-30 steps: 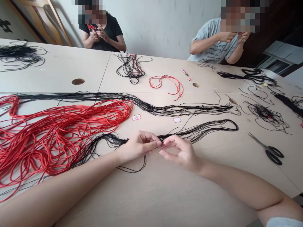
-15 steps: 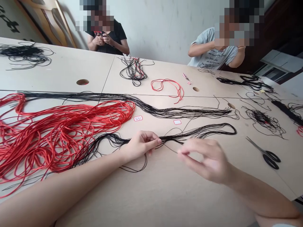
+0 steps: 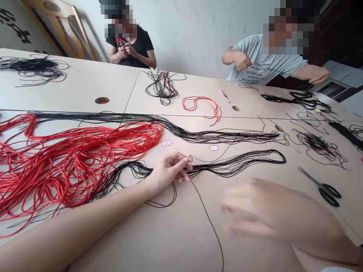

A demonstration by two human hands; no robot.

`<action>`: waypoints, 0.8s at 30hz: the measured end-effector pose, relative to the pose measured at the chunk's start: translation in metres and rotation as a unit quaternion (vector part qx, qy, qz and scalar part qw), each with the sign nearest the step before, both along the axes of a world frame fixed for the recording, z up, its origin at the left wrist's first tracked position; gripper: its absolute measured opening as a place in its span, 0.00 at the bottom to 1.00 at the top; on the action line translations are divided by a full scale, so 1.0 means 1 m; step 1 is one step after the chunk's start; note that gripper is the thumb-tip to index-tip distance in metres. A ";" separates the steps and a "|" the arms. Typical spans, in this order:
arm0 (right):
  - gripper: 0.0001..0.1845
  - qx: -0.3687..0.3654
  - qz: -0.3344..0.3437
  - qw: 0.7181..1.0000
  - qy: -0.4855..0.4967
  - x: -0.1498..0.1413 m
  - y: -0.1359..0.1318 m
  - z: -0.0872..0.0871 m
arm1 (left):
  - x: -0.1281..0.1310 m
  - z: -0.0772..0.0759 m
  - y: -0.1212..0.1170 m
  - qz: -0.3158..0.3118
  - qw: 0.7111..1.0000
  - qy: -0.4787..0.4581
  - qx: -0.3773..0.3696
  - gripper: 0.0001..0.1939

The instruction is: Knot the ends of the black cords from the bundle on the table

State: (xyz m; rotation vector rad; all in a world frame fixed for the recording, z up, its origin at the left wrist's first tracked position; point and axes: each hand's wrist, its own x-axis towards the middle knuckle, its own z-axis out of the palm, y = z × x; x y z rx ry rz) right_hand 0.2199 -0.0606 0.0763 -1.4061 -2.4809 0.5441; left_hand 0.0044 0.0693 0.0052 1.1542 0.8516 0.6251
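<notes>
My left hand (image 3: 167, 170) rests on the table with its fingers pinched together on a bundle of thin black cords (image 3: 241, 162) that stretches right across the table. A single black cord (image 3: 208, 219) runs from that pinch down toward the near edge. My right hand (image 3: 255, 209) is low and to the right, smeared by motion; its fingers look partly spread, and I cannot make out whether it holds the cord. A big pile of red cords (image 3: 70, 158) lies to the left of my left hand.
Black-handled scissors (image 3: 326, 187) lie at the right. A longer black cord bundle (image 3: 184, 130), two small labels (image 3: 166, 143), a red cord loop (image 3: 202, 104) and black tangles (image 3: 317, 143) lie farther out. Two people sit across the table working with their hands.
My right hand has pulled away from my left hand, down and to the right, drawing one black cord out of the bundle. My left hand has stayed pinched in place.
</notes>
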 end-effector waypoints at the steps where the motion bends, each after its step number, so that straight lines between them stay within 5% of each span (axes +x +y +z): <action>1: 0.16 -0.021 -0.013 0.999 -0.035 -0.011 0.023 -0.002 | 0.000 0.000 0.000 -0.001 1.000 0.003 0.005 0.12; 5: 0.15 -0.052 -0.051 0.996 -0.061 -0.050 0.072 -0.031 | 0.000 0.002 -0.001 -0.008 1.000 0.015 0.021 0.12; 11: 0.09 0.017 -0.074 0.997 -0.026 -0.068 0.065 -0.071 | -0.001 0.004 -0.003 0.008 1.000 0.023 -0.002 0.13; 20: 0.09 0.069 -0.012 0.997 -0.043 -0.066 0.060 -0.070 | -0.001 0.005 0.002 0.042 0.993 -0.048 -0.096 0.10; 24: 0.20 0.061 -0.114 0.989 0.073 -0.056 0.068 -0.052 | -0.001 0.004 0.002 0.049 0.991 -0.061 -0.106 0.09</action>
